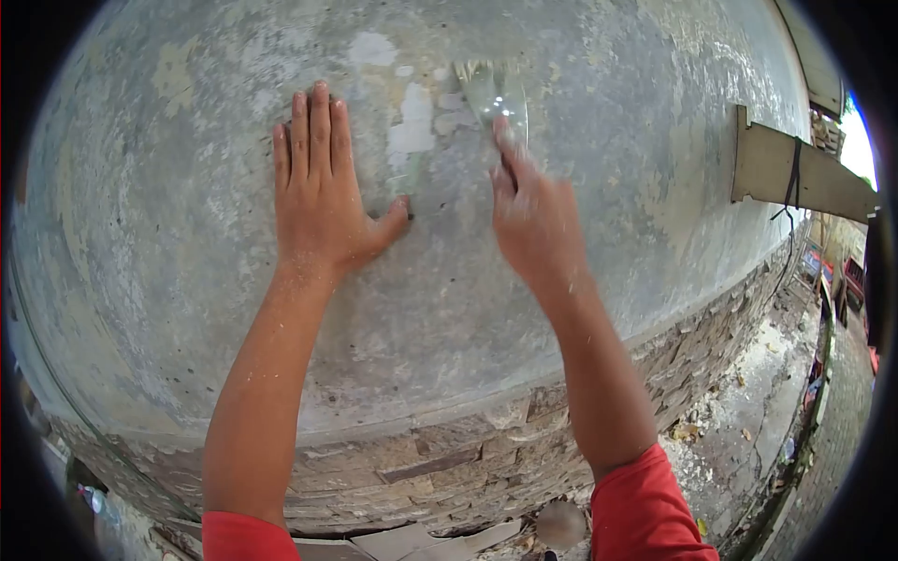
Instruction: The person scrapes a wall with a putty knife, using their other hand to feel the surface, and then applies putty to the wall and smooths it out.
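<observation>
My left hand (320, 201) lies flat against the grey, patchy wall (421, 309), fingers pointing up and thumb out to the right. To its right, my right hand (528, 201) is wrapped round a scraper (496, 91), index finger stretched along it. The scraper's wide, shiny blade points up and lies against or close to the wall; its handle is hidden in the hand. Between the hands, a pale bare patch (412, 120) shows on the wall. The right hand is slightly blurred.
Rough stone cladding (449, 467) runs along the wall's base. A board (795, 168) with a dark cord juts out at the right. Below it, pale debris (758, 374) lies on the ground. Flat slabs (412, 542) and a round object (561, 525) are at the bottom.
</observation>
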A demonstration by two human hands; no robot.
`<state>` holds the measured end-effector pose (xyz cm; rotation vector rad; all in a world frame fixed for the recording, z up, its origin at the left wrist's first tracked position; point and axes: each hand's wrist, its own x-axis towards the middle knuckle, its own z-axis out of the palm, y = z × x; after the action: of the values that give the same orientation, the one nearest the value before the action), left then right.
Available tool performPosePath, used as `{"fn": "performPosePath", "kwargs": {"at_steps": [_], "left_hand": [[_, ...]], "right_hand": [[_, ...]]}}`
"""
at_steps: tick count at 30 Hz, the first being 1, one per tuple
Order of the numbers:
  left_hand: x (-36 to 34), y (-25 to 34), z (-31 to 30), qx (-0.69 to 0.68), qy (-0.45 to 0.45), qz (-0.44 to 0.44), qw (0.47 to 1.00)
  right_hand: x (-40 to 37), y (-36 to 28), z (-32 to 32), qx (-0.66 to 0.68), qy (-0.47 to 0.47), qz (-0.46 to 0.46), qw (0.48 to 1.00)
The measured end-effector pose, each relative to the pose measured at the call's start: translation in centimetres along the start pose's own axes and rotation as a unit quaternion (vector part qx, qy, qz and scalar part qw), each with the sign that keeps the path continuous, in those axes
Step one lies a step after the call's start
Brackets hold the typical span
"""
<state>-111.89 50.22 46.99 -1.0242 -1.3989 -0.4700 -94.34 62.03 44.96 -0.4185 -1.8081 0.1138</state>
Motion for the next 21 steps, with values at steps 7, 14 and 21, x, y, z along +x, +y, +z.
{"fn": "performPosePath", "kwargs": {"at_steps": [7,14,21], "left_hand": [[1.1,2.0,1.1,0.045,0.038,-0.016,0.998],[1.0,2.5,1.9,0.062,0.073,0.025,0.995],[0.5,3.7,2.2,0.039,0.096,0.062,0.993]], "right_hand": [[-10.6,8.5,0.2,0.012,-0.024,0.016,1.0],[0.7,6.2,-4.0,-0.025,-0.006,-0.008,1.0],[-15.2,15.3,-3.1,-0.005,-0.054,0.061,0.997]]}}
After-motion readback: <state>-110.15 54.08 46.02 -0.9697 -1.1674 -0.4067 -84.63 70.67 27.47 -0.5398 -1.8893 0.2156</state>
